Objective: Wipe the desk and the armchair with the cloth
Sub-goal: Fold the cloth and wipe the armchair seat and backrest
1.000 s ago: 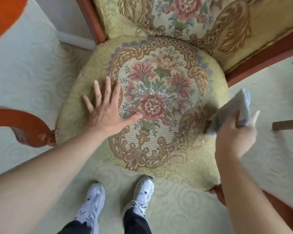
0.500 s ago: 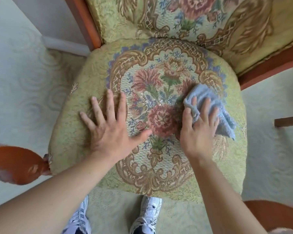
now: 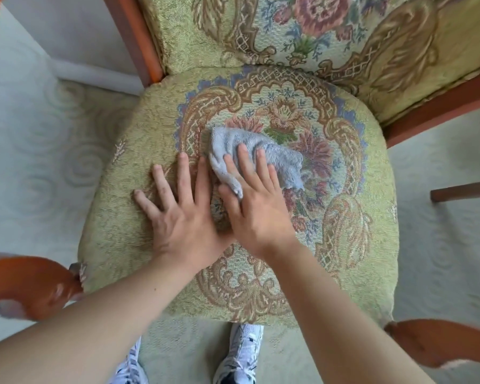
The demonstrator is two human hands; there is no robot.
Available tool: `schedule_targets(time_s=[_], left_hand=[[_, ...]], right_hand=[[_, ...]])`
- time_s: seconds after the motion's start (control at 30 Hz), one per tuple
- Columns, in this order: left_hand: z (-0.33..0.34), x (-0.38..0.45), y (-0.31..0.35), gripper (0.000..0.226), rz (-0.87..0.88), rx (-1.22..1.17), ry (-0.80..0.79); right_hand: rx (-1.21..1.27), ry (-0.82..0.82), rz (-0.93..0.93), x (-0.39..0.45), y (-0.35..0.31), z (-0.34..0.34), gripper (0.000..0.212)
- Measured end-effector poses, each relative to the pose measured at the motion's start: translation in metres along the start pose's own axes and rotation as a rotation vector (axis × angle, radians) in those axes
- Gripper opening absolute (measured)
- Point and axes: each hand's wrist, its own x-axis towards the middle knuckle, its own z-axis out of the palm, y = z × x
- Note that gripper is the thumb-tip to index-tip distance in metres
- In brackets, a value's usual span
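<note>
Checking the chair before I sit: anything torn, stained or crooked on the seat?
Nothing stands out. The seat cushion shows no tear or stain; the right hand presses the cloth flat, beside the left hand.

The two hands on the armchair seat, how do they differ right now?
The right hand presses the blue cloth flat, fingers fairly close together; the left hand lies bare on the seat cushion, fingers spread wide. The right hand reaches further toward the backrest than the left. Both are palm down, side by side.
</note>
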Motion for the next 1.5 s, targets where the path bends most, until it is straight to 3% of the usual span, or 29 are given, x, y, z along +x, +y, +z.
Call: schedule_targets(time_s=[0.13,0.27,0.4,0.57,0.67,0.87,1.07,1.17,1.27,1.4,1.5], left_hand=[[-0.004,0.001,0.001,0.128,-0.017,0.015,-0.005],[-0.001,0.003,0.002,0.125,-0.017,0.012,0.0],[0.003,0.003,0.0,0.124,-0.01,0.029,0.009],[0.007,0.005,0.001,0.123,-0.002,0.019,0.036],[0.009,0.005,0.001,0.122,0.001,0.031,0.047],[0.008,0.005,0.001,0.123,-0.008,0.046,0.04],[0.009,0.004,0.002,0.126,-0.017,0.05,0.03],[0.007,0.005,0.003,0.124,-0.023,0.059,0.024],[0.011,0.006,0.001,0.124,-0.002,0.047,0.043],[0.011,0.005,0.0,0.124,-0.004,0.055,0.038],[0.008,0.006,0.001,0.124,-0.017,0.066,0.011]], right_hand=[[-0.174,-0.047,-0.047,-0.01,0.026,-0.019,0.056],[-0.238,-0.009,0.075,-0.028,0.06,-0.04,0.052],[-0.179,0.124,0.314,-0.038,0.107,-0.064,0.052],[0.172,0.279,0.757,-0.001,0.121,-0.068,0.064],[0.159,0.286,0.604,0.03,0.098,-0.06,0.056],[-0.031,0.04,0.086,0.074,0.041,-0.04,0.051],[-0.072,-0.052,-0.092,-0.016,0.039,-0.023,0.052],[-0.141,-0.061,-0.078,-0.063,0.067,-0.033,0.052],[-0.145,-0.038,0.051,-0.079,0.096,-0.051,0.051],[-0.124,0.1,0.182,-0.032,0.11,-0.061,0.049],[-0.029,0.168,0.379,0.032,0.102,-0.065,0.05]])
